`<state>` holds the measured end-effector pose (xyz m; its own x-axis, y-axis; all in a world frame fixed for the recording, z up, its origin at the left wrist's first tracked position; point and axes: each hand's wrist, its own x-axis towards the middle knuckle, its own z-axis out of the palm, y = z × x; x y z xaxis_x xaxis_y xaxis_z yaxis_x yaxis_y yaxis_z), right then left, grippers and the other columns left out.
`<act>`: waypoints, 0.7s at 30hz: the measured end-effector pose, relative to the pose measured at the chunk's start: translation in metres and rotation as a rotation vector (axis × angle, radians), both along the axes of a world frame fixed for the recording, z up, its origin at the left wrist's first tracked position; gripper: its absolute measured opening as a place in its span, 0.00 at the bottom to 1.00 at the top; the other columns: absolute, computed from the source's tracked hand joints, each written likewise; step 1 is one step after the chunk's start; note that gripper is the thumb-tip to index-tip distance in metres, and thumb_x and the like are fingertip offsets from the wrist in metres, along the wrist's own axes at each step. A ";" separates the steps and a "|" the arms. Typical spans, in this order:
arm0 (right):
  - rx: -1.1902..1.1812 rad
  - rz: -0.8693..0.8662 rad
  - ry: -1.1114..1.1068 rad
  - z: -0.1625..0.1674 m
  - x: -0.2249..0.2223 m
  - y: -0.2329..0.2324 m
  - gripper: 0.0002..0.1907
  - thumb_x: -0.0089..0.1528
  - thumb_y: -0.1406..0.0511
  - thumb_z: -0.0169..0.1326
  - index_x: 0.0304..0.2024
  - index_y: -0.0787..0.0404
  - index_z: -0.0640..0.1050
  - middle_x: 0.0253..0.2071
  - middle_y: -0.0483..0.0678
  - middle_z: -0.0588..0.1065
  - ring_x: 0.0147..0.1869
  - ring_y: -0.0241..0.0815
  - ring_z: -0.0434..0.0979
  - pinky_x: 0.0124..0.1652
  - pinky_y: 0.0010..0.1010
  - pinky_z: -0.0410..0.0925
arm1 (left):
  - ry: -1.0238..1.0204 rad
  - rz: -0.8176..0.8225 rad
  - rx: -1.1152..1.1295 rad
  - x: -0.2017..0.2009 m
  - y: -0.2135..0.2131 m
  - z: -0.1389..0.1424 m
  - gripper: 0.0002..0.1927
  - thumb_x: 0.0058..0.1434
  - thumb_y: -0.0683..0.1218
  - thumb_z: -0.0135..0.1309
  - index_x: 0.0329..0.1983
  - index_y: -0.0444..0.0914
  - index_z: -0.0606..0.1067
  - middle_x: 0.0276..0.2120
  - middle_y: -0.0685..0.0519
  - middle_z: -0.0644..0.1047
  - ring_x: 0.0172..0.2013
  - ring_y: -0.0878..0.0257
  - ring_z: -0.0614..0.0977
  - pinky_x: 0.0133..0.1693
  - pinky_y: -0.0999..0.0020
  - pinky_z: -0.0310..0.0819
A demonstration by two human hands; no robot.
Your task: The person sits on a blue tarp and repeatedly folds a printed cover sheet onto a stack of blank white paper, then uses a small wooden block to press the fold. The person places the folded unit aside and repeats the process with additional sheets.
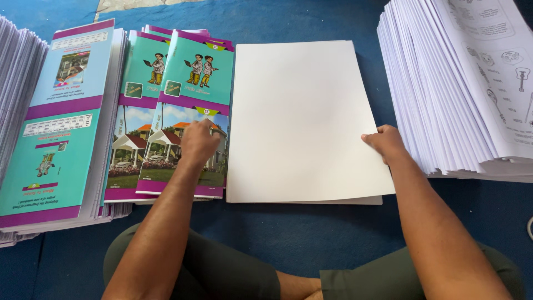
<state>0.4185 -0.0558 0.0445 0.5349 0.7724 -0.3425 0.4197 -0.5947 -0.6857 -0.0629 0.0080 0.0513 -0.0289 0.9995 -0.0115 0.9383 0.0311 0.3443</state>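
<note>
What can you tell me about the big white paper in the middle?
The blank white sheets form a thin, neat stack of plain paper lying flat on the blue floor covering, with nothing printed on top. Layered edges show at the near right corner. The right hand grips the right edge; the left hand rests on the colourful printed covers beside it.

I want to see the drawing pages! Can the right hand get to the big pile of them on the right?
Probably yes. The right hand rests on the edge of the blank sheets, and the pile lies just beside it. Only bare blue mat shows between them, so nothing seems in the way.
</note>
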 end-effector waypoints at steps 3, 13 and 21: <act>0.057 -0.052 0.233 0.003 0.000 0.003 0.22 0.60 0.66 0.62 0.55 0.66 0.75 0.49 0.59 0.79 0.52 0.48 0.82 0.50 0.37 0.75 | -0.163 -0.029 0.027 0.000 0.001 -0.014 0.20 0.58 0.47 0.56 0.53 0.36 0.78 0.48 0.42 0.79 0.50 0.48 0.80 0.55 0.51 0.72; 0.003 -0.188 0.501 0.025 -0.004 -0.002 0.18 0.63 0.67 0.57 0.56 0.61 0.75 0.53 0.58 0.77 0.57 0.52 0.79 0.55 0.50 0.74 | -0.316 0.116 -0.280 0.025 -0.009 -0.015 0.22 0.68 0.54 0.52 0.55 0.33 0.77 0.50 0.42 0.81 0.50 0.51 0.83 0.55 0.53 0.74; 0.011 -0.129 0.417 0.028 0.002 -0.005 0.20 0.62 0.67 0.58 0.58 0.62 0.75 0.53 0.59 0.77 0.57 0.50 0.79 0.54 0.46 0.73 | -0.608 0.162 -0.164 0.044 -0.015 -0.022 0.26 0.60 0.46 0.59 0.61 0.33 0.73 0.46 0.45 0.82 0.43 0.57 0.85 0.49 0.62 0.79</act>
<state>0.4204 -0.0607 0.0724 0.4455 0.7130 -0.5415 0.0282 -0.6156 -0.7875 -0.0189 -0.0069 0.0289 -0.1197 0.9669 -0.2255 0.5567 0.2534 0.7911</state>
